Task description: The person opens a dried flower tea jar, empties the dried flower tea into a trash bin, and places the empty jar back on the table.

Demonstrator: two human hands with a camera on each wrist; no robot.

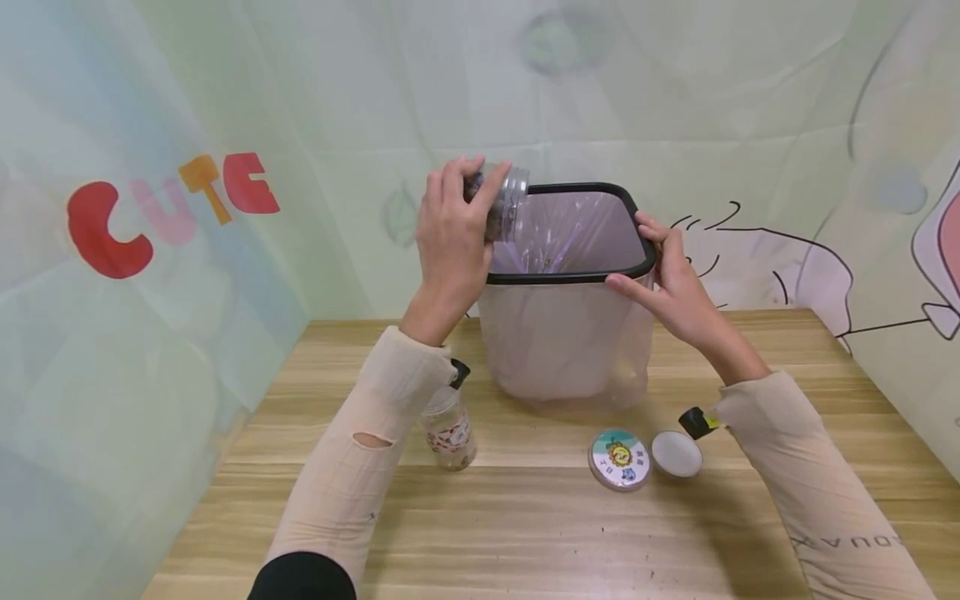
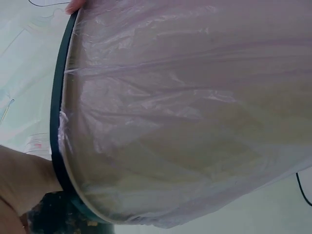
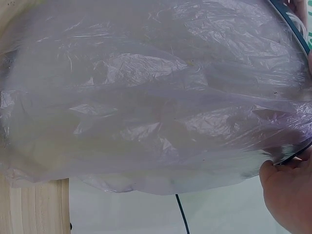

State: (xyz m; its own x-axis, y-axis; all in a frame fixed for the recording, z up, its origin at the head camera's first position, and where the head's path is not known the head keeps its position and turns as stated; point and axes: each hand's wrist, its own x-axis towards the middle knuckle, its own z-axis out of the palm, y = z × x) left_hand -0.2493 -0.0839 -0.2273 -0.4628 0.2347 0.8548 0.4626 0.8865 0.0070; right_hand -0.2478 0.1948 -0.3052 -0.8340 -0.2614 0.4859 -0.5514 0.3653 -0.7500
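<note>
A clear plastic jar (image 1: 513, 204) with dark contents lies on its side in my left hand (image 1: 452, 233), whose fingers wrap around it. Its mouth faces right, over the left side of a pale bin (image 1: 566, 342) with a black rim (image 1: 558, 278). A thin purplish bag (image 2: 185, 117) lines the bin and hangs down its outside. My right hand (image 1: 678, 287) grips the rim at the right, thumb in front and fingers behind; the right wrist view shows that hand (image 3: 290, 190) at the rim too. What the dark contents are, I cannot tell.
A second clear jar (image 1: 452, 440) with a patterned label stands on the wooden table (image 1: 525, 542), below my left forearm. A round printed lid (image 1: 619, 460) and a white disc-like lid (image 1: 677, 455) lie before the bin. Small dark specks dot the near tabletop. A printed cloth wall (image 1: 360, 92) stands behind.
</note>
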